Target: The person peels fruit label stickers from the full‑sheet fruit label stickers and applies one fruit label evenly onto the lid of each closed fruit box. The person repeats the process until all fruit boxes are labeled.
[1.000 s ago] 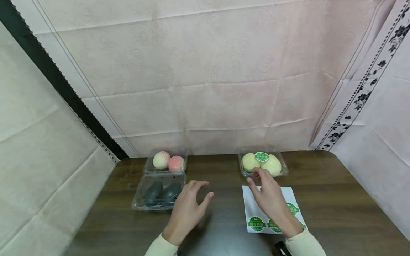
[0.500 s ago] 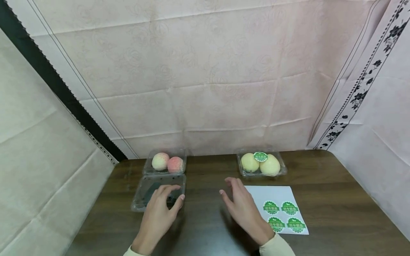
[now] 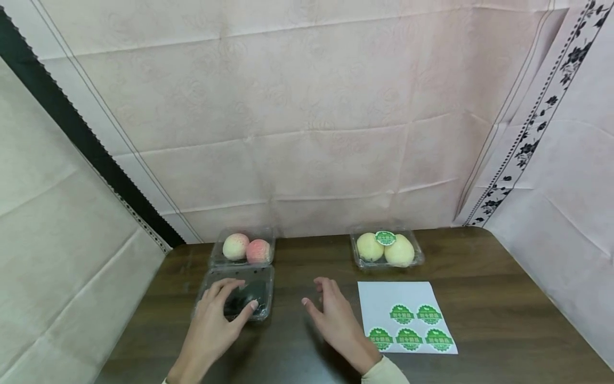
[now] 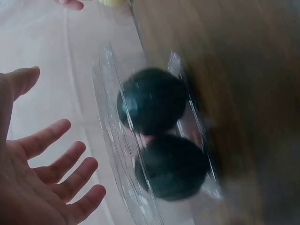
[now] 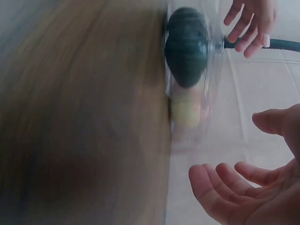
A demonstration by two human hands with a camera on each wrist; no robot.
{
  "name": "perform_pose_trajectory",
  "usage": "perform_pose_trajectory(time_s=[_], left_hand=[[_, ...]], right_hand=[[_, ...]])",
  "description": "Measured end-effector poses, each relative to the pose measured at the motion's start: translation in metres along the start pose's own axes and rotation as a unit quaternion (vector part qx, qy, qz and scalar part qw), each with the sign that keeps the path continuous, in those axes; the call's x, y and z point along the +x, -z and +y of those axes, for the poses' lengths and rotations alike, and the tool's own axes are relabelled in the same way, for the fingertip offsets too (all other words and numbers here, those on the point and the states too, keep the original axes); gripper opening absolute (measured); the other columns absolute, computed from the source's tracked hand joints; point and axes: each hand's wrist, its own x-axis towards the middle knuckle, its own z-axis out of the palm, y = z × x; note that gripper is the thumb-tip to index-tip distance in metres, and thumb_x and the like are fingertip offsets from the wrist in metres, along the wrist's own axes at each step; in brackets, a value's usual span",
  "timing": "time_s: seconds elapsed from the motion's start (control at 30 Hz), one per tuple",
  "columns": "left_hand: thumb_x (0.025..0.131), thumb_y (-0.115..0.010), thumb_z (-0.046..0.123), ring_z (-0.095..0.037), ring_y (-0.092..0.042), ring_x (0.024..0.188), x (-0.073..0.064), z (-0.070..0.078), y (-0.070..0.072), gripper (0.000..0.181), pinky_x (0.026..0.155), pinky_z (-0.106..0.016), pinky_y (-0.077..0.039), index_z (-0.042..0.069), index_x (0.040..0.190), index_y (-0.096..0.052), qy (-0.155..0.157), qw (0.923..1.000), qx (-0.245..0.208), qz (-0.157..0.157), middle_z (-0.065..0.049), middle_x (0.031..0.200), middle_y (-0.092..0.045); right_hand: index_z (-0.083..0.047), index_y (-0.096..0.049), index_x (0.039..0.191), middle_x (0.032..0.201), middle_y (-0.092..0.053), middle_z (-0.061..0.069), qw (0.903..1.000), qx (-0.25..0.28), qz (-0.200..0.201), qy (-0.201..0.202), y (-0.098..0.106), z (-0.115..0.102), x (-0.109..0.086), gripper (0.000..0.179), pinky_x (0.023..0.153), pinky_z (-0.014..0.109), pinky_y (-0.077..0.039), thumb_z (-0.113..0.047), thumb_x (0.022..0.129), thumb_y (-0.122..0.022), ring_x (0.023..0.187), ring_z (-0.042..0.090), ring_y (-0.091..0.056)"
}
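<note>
At the near edge of the wooden worktop [image 3: 297, 362], two bare hands reach forward, with a pale sleeve [image 3: 385, 372] showing at the right wrist. The right hand [image 3: 338, 325] is over the bare wood between a clear box and a sticker sheet; its fingers are loosely bent, with the thumb well apart from them. The left hand [image 3: 213, 322] is over the near side of the clear box [image 3: 235, 273], its thumb and fingers spread wide; in the left wrist view a gap shows between it and the box.

Inside that box sit two dark green fruits [image 4: 152, 101], side by side, partly hidden from the head camera by the left hand. To the right lies the white sticker sheet [image 3: 393, 296], with five round green stickers [image 3: 409, 338] on it, three in the nearer row and two in the farther.

Just behind the first box, a second box [image 3: 266, 237] holds two pink-and-cream fruits [image 3: 258, 251]. Well to its right, beyond the sheet, a third box [image 3: 416, 253] holds two pale yellow fruits [image 3: 400, 250], with a green label [image 3: 386, 238] on top. Farthest back, a creased cream cloth [image 3: 307, 133] hangs behind the worktop.
</note>
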Motion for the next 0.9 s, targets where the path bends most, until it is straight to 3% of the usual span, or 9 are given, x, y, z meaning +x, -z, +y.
perform_pose_trajectory(time_s=[0.27,0.5,0.63,0.73,0.9], left_hand=[[0.096,-0.063,0.045,-0.037,-0.046,0.128,0.006,-0.029,0.008,0.046,0.099,-0.062,-0.039,0.012,0.129,-0.063,0.040,0.9978,-0.050,0.014,-0.012,0.137,-0.051],[0.098,-0.063,0.036,-0.040,-0.046,0.126,0.005,-0.050,0.009,0.038,0.097,-0.062,-0.040,0.011,0.127,-0.065,0.071,0.9947,-0.058,0.047,-0.017,0.138,-0.050],[0.098,-0.062,0.037,-0.041,-0.046,0.128,0.004,-0.062,0.010,0.040,0.099,-0.062,-0.039,0.011,0.129,-0.063,0.107,0.9897,-0.073,0.061,-0.018,0.139,-0.050],[0.099,-0.059,0.040,-0.037,-0.049,0.125,0.003,-0.071,0.012,0.043,0.094,-0.058,-0.045,0.011,0.131,-0.062,0.131,0.9849,-0.091,0.067,-0.017,0.136,-0.052],[0.102,-0.053,0.042,-0.034,-0.057,0.119,0.004,-0.083,0.012,0.046,0.096,-0.054,-0.047,0.010,0.134,-0.058,0.157,0.9766,-0.135,0.057,-0.015,0.128,-0.059]], right_hand=[[-0.003,-0.054,0.126,0.111,-0.059,0.012,0.9950,0.076,-0.065,-0.006,-0.023,-0.008,0.007,0.042,0.070,0.027,-0.052,-0.028,0.096,-0.067,0.083,0.011,-0.061],[-0.004,-0.052,0.130,0.115,-0.059,0.010,0.9959,0.042,-0.080,-0.004,-0.039,-0.016,0.010,0.047,0.074,0.032,-0.053,-0.035,0.097,-0.064,0.084,0.009,-0.061],[0.000,-0.051,0.132,0.110,-0.060,0.008,0.9934,0.058,-0.099,-0.007,-0.046,-0.016,0.012,0.051,0.070,0.029,-0.051,-0.036,0.099,-0.061,0.081,0.008,-0.058],[0.005,-0.049,0.134,0.102,-0.061,0.004,0.9848,0.114,-0.129,-0.021,-0.051,-0.015,0.014,0.054,0.065,0.027,-0.051,-0.035,0.100,-0.059,0.075,0.009,-0.059],[0.009,-0.046,0.136,0.095,-0.065,0.009,0.9570,0.242,-0.147,-0.065,-0.063,-0.008,0.017,0.051,0.053,0.033,-0.056,-0.028,0.102,-0.057,0.065,0.023,-0.064]])
